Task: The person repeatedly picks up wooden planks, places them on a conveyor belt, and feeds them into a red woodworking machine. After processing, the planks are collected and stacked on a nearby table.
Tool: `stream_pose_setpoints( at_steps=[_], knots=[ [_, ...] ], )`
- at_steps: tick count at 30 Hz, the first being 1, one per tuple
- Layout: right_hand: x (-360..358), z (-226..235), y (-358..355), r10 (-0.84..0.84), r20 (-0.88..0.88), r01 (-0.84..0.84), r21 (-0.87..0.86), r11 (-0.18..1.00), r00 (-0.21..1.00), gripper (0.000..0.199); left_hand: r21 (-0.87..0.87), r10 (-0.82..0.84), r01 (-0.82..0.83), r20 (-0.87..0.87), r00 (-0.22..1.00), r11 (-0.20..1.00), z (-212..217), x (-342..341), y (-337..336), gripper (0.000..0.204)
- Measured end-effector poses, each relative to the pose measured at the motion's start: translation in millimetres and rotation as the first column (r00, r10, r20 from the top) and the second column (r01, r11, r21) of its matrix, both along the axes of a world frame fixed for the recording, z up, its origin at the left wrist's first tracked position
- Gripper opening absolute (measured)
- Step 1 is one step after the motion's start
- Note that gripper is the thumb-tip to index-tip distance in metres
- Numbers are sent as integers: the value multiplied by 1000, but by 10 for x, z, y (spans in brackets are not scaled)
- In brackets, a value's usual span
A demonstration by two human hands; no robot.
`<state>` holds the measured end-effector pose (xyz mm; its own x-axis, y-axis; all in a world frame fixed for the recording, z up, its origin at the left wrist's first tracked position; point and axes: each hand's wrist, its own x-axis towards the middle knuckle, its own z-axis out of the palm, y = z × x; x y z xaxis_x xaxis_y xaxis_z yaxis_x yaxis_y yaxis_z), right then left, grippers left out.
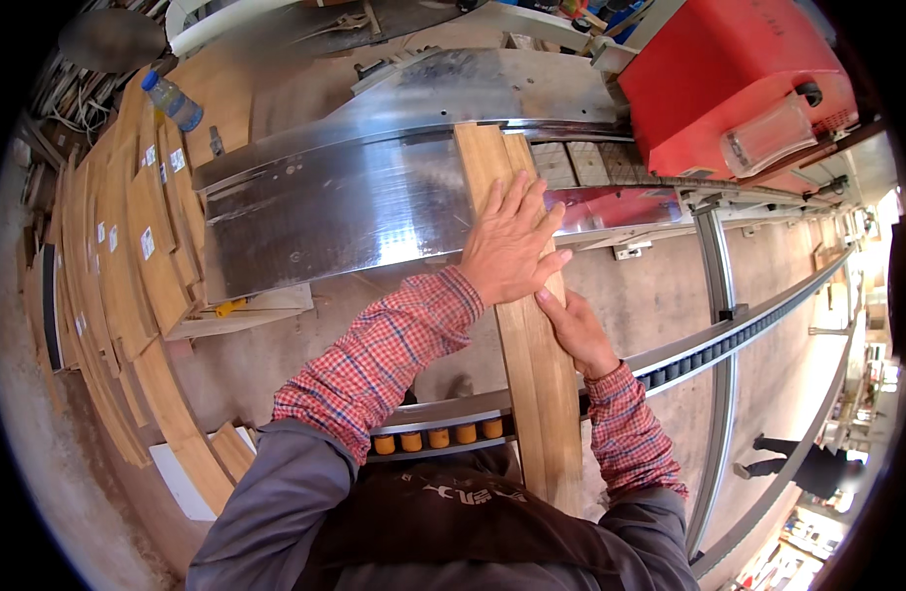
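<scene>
A long, light-brown wooden board point(540, 414) runs from the shiny metal machine table point(345, 212) back toward my body. Its far end shows two strips side by side; I cannot tell whether they are separate pieces. My left hand point(510, 241) lies flat on top of the wood, fingers stretched forward and a little apart. Lower down, my right hand point(579, 330) holds the board's right edge, thumb near the top face and the other fingers partly hidden beneath. The near end reaches my dark apron point(423, 522).
A red machine housing point(739, 89) stands at the far right. Stacked wooden panels point(128, 246) fill the left, with a water bottle point(172, 100) on them. A roller rail point(709, 347) crosses in front of me. A person in dark clothes point(808, 467) is at the lower right.
</scene>
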<state>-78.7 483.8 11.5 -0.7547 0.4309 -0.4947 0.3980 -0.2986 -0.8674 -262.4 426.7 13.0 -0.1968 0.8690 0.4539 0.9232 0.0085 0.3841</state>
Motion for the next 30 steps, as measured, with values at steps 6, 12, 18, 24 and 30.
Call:
stream_pose_setpoints(
  at_steps=[6,12,18,24,30],
  knots=[
    [23,115,-23,-37,-1,36,-134,990,999,45,52,-19,17,45,999,999,28,46,31,59],
    [-42,124,-117,-107,-98,93,-142,985,989,42,126,-87,63,191,978,990,57,-32,-12,54],
    [-79,126,-62,-45,-33,41,-104,994,998,47,150,-97,64,224,970,987,82,-39,-14,52],
    [-75,158,-44,-72,-34,68,-106,992,997,44,299,12,-66,179,984,952,168,-1,-358,49],
    [-108,213,-74,-69,-25,66,-107,992,997,45,-183,246,-207,908,340,961,-40,324,-858,35]
  ],
)
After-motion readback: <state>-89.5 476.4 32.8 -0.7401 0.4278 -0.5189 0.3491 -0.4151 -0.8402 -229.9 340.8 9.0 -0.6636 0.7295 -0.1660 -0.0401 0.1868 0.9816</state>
